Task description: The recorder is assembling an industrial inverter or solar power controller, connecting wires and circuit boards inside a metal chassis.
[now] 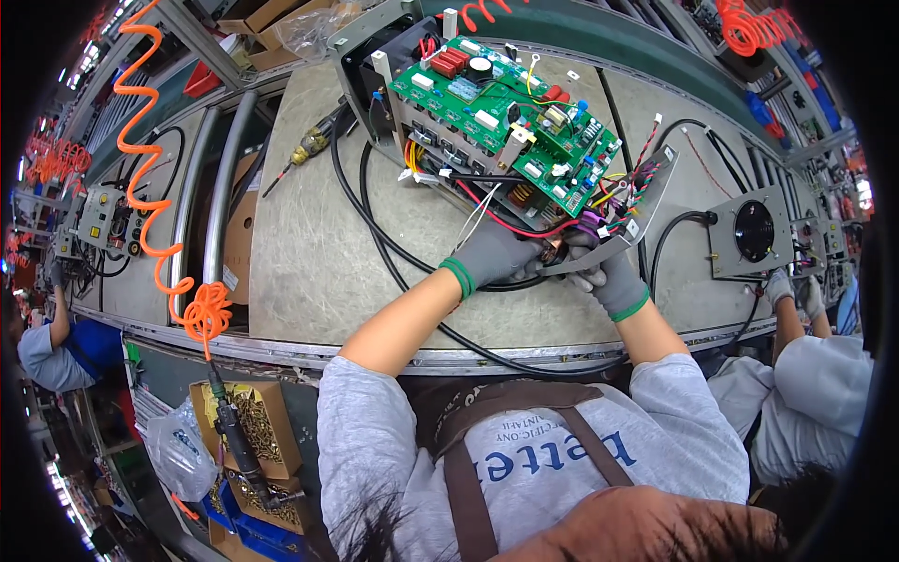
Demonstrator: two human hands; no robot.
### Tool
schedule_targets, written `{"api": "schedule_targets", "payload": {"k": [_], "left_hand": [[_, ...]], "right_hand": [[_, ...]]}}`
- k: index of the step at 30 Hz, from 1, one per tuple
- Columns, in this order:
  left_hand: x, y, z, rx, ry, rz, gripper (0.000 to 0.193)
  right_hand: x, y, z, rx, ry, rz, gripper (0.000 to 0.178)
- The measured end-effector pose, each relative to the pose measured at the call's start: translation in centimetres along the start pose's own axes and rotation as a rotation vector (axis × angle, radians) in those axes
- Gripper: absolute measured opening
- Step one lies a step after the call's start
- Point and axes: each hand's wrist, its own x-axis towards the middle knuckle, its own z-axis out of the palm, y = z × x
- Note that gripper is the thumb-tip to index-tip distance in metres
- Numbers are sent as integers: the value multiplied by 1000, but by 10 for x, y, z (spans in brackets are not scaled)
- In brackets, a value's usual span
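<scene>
I am watching the right hand (pixel 613 281), gloved in grey with a green cuff, closing thumb and fingers on the lower end of a bare metal panel (pixel 648 208). The left hand (pixel 494 255), gloved to match, is curling its fingers narrowly beside a small copper-coloured part (pixel 554 250); its fingertips are partly hiding, so I am not able to tell whether they are gripping it.

Just beyond both hands, toward the far edge of the tabletop (pixel 309 272), the assembly with a green circuit board (pixel 496 117) is lying, the panel slanting along its right side. Purple wires (pixel 590 222) are bunching between board and panel, right above the right hand.

Farther out, I am seeing a black cable (pixel 376 231) passing beneath the left forearm and sagging past the near edge. A screwdriver (pixel 312 143) is resting near the far left corner. Past the left edge an orange coiled hose (pixel 206 314) is hanging, a black power driver (pixel 242 450) below it. Toward the right end, a panel with a fan (pixel 729 253) is sitting near a co-worker's gloved hand (pixel 779 285).
</scene>
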Motion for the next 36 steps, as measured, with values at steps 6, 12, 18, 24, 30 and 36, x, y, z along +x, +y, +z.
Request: {"api": "schedule_targets", "payload": {"k": [6, 12, 18, 24, 30, 36], "left_hand": [[0, 0, 2, 163, -37, -114, 52], [-4, -14, 11, 610, 179, 457, 38], [-6, -20, 12, 695, 120, 313, 34], [-6, 1, 0, 227, 33, 140, 39], [2, -4, 9, 383, -4, 79, 37], [-4, -23, 24, 743, 281, 433, 34]], "right_hand": [[3, 2, -3, 126, -41, 35, 33], [-2, 1, 5, -2, 60, 5, 31], [0, -3, 12, -15, -15, -53, 31], [1, -3, 11, 71, 62, -8, 29], [5, -2, 8, 43, -165, -111, 29], [-1, -7, 16, 47, 30, -7, 29]]}}
